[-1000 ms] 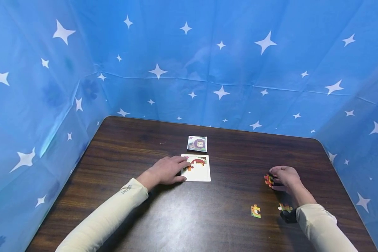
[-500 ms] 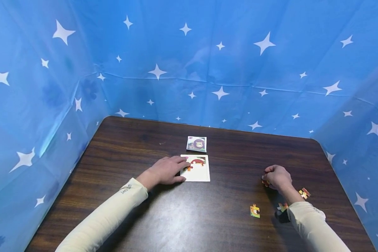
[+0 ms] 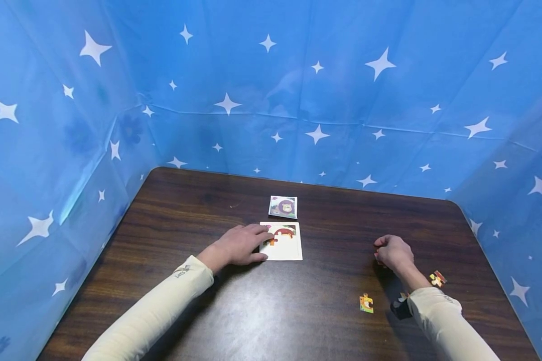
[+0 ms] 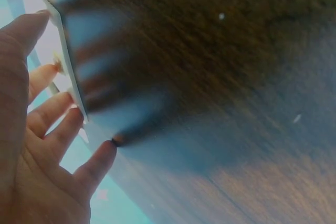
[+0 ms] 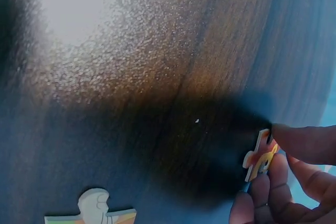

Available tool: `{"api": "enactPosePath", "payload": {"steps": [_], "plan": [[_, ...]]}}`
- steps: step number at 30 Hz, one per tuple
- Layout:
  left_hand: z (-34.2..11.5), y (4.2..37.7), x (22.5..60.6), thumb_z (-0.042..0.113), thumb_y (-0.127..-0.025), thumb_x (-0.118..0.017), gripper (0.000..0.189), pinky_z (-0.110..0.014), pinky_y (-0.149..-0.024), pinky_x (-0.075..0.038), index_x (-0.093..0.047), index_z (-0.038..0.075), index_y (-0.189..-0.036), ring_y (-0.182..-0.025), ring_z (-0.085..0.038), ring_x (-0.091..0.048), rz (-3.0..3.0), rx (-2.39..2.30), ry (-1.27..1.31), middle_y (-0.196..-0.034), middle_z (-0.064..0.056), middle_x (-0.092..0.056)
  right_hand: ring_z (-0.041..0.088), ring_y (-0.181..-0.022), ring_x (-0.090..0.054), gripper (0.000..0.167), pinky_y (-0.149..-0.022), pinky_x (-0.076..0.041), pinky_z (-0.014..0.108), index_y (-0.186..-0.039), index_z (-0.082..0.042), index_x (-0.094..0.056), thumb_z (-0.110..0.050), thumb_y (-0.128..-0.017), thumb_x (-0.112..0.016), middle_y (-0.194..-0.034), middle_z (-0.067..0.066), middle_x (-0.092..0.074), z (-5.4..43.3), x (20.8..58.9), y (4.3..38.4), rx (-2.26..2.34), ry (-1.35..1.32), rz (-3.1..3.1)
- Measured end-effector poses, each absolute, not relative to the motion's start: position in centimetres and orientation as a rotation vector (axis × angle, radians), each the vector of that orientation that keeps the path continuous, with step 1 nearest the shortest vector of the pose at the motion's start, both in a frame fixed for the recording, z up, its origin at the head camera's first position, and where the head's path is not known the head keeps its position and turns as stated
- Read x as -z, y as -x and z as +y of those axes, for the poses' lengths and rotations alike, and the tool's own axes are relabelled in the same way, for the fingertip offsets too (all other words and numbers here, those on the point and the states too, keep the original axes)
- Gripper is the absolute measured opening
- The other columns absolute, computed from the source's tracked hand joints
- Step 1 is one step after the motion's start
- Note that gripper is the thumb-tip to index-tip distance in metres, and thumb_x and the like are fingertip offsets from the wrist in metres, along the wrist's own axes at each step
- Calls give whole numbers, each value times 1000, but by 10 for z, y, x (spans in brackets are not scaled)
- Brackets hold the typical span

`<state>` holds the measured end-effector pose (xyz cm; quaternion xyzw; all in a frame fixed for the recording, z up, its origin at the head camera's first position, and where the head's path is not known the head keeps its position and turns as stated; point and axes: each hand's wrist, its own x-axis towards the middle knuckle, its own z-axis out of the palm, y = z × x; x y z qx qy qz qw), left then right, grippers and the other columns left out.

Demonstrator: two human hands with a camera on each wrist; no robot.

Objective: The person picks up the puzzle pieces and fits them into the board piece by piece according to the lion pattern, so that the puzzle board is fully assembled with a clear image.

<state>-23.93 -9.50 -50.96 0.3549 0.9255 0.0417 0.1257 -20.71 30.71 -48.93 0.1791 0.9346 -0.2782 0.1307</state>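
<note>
On the left edge of a white puzzle board [image 3: 290, 252] rests my left hand [image 3: 238, 245], its fingers spread and nearly straight. Several joined pieces with red and orange print fill the board's upper part, partly under those fingers. In the left wrist view the thumb and fingertips touch the board [image 4: 67, 65], while the little finger reaches past its edge. Off to the right, my right hand [image 3: 395, 252] pinches a red and yellow puzzle piece [image 5: 258, 160] between thumb and fingers. The head view shows only a sliver of that piece; the right wrist view shows it tilted up.
A small lion picture card [image 3: 283, 207] lies behind the board. Loose puzzle pieces are around the right arm: a yellow puzzle piece [image 3: 366, 303] nearer the front and an orange puzzle piece [image 3: 437, 279] to its right. A black wrist camera [image 3: 401, 309] partly covers another piece.
My right hand has shifted a little left and closed its fingers and thumb on the red and yellow puzzle piece. The orange piece at the right has come into view. My left hand stays put.
</note>
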Motion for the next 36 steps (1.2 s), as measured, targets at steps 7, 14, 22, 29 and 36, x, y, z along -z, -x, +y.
{"api": "enactPosePath", "payload": {"steps": [7, 14, 22, 29, 36], "plan": [[-95, 240, 511, 51, -99, -59, 62, -55, -115, -39, -46, 20, -152, -149, -26, -39, 2698, -125, -1028, -162, -7, -41, 17, -60, -61, 31, -63, -40, 32, -115, 1, -66, 1, -84, -64, -74, 6, -68, 307, 490, 207, 766, -439, 2782], [-96, 240, 508, 50, -99, -61, 62, -54, -115, -40, -47, 21, -152, -149, -27, -39, 2689, -132, -1028, -162, -7, -40, 18, -60, -59, 38, -62, -39, 31, -120, 1, -66, 2, -81, -65, -80, 11, -67, 307, 493, 207, 737, -418, 2831], [-95, 241, 507, 50, -99, -61, 62, -54, -115, -40, -47, 22, -152, -150, -26, -38, 2678, -133, -1020, -163, -5, -39, 15, -59, -64, 27, -63, -40, 30, -113, 1, -70, 2, -90, -56, -73, 7, -71, 309, 493, 208, 791, -395, 2853], [-95, 242, 506, 49, -98, -62, 62, -52, -115, -40, -48, 23, -152, -150, -25, -37, 2675, -108, -1017, -163, -4, -39, 16, -68, -70, 28, -61, -55, 31, -121, 6, -66, 4, -96, -54, -95, 20, -74, 311, 486, 215, 1107, -491, 2727], [-96, 242, 504, 49, -98, -63, 60, -53, -115, -40, -49, 24, -151, -150, -25, -38, 2664, -122, -1011, -163, -4, -39, 9, -82, -70, 39, -79, -61, 29, -141, 6, -53, 3, -102, -49, -116, 19, -69, 305, 473, 223, 1547, -588, 2442]]}}
